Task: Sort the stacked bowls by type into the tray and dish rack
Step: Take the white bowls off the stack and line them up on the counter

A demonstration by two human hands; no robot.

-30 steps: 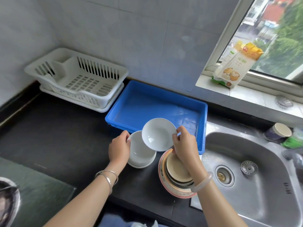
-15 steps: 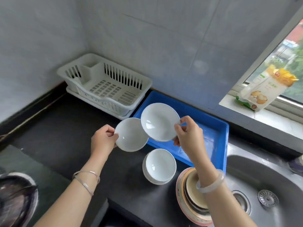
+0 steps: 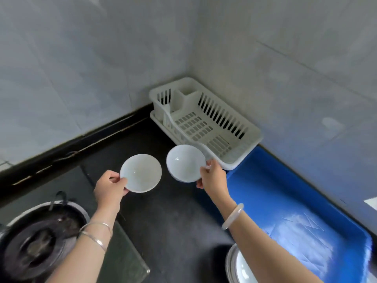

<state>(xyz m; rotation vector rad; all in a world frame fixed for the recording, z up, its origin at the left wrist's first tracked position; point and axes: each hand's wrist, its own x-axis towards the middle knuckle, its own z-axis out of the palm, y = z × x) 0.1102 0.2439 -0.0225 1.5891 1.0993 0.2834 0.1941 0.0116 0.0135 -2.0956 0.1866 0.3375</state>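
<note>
Both hands are up over the black stone tabletop [image 3: 167, 217], one bowl each. The left hand [image 3: 110, 186] pinches the near-left rim of a shallow round white ceramic bowl [image 3: 140, 173]. The thumb is on the inside and the other fingers [image 3: 122, 191] are curled underneath, mostly hidden by the bowl. The right hand [image 3: 213, 178] holds a deeper round white ceramic bowl [image 3: 185, 163] by its right edge, fingers [image 3: 205, 170] wrapped round the rim, with the tips tucked behind it and hard to make out. Both bowls are tilted with their insides facing the camera. They're just beside each other, not touching, and neither rests on anything.

The deeper bowl covers the near corner of the white slotted plastic dish rack [image 3: 252, 137] in this view (can't tell if it's actually over the rack or short of it). The rack is tucked into the corner of the grey tiled walls. The blue rectangular plastic tray [image 3: 275, 201] lies right against its right-hand end. The frame cuts off the tray's right side, and the right forearm covers part of its near edge.

At the bottom edge there's a round piece of white crockery [image 3: 242, 268], mostly cropped; one bowl or a stack, I can't tell. Lower left is a round dark gas burner [image 3: 36, 242], blurry. There are thin silver bangles [image 3: 95, 231] on the left wrist and a pale bangle [image 3: 232, 216] on the right.
</note>
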